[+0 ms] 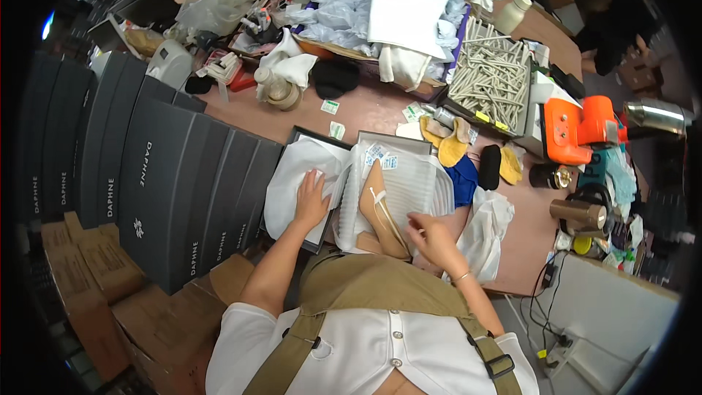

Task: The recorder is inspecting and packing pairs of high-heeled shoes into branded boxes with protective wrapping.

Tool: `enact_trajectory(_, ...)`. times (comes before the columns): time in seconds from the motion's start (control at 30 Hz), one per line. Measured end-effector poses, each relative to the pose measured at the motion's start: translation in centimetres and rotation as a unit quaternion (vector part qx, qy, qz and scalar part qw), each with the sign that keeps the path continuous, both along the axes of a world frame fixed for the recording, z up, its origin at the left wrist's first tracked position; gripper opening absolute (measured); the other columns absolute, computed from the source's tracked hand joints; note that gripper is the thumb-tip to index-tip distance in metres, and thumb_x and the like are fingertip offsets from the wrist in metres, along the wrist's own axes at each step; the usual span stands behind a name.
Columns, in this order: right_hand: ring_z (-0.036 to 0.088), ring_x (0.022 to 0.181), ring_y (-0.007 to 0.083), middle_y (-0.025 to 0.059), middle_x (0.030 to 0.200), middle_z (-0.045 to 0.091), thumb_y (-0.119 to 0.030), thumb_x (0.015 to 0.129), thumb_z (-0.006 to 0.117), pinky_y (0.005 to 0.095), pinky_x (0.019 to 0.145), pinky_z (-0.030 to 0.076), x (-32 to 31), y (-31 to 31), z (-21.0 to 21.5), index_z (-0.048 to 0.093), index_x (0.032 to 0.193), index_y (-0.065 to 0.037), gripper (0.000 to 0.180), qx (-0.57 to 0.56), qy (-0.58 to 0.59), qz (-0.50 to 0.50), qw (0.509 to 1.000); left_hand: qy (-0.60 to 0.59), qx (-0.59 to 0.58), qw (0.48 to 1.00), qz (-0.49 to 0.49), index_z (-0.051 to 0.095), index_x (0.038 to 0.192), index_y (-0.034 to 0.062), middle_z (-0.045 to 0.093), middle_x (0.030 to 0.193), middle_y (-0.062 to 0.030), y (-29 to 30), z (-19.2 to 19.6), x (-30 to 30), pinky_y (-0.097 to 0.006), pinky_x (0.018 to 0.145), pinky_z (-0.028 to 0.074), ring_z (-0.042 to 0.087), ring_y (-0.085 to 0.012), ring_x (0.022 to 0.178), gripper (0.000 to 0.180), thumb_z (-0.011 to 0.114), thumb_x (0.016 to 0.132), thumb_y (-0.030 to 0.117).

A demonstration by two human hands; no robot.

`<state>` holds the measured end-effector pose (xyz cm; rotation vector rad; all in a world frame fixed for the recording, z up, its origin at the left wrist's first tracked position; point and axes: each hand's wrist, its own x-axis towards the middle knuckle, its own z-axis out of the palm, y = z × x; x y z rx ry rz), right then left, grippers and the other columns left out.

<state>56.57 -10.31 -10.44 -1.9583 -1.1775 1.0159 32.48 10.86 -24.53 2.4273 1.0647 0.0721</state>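
Observation:
My left hand [313, 197] lies with fingers spread on white tissue paper [289, 175], inside a dark shallow box part [316, 132]. Beside it stands a shoe box [395, 143] lined with ribbed white wrapping [409, 183]. In it rests a tan slingback shoe [373, 201] with a small bow, its pointed toe away from me. Small white-and-blue packets [380, 156] sit at its toe. My right hand [435, 240] hovers by the heel strap, fingers loosely bent and apart, with nothing visible in them.
Dark shoe boxes [168, 183] are stacked at left above brown cartons [161, 314]. A tray of pale sticks [490, 73], an orange tool [578, 128] and yellow and blue cloths [462, 179] lie at right. White crumpled wrapping [486, 227] hangs over the table's near edge.

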Motion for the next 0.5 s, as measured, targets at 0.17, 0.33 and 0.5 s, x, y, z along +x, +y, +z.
enact_trajectory(0.17,0.059,0.087,0.0392,0.0224,0.098,0.057,-0.016,0.073,0.068,0.0452,0.075,0.05,-8.0,0.3,-6.2,0.047,0.129,-0.004,0.06,-0.06,-0.206,-0.009,0.977,-0.15,-0.046,0.988,-0.009,0.048,0.128,-0.002,0.046,0.131,-0.0251,1.4,2.9,0.5,-0.044,0.101,0.038,0.044,-0.0397,0.122,0.051,0.061,0.079,0.005)
enact_trajectory(0.33,0.06,0.086,0.0394,0.0205,0.101,0.055,-0.027,0.067,0.072,0.0441,0.077,0.05,-8.3,1.8,-0.3,0.045,0.133,-0.009,0.073,-0.083,-0.14,-0.086,0.983,-0.289,-0.471,0.832,0.058,0.043,0.132,-0.0043,0.055,0.123,-0.0167,-1.6,11.4,0.3,-0.03,0.091,0.046,0.056,-0.0194,0.109,0.049,0.06,0.091,0.017)
enact_trajectory(0.5,0.062,0.083,0.0305,0.0169,0.095,0.058,-0.027,0.078,0.069,0.0383,0.07,0.05,-11.8,1.9,7.0,0.046,0.133,-0.007,0.063,0.045,-0.137,-0.158,0.977,-0.34,-0.631,0.691,0.099,0.036,0.132,-0.0071,0.055,0.12,-0.0166,-6.0,13.7,3.0,-0.03,0.091,0.045,0.055,-0.0188,0.107,0.055,0.061,0.091,0.02)
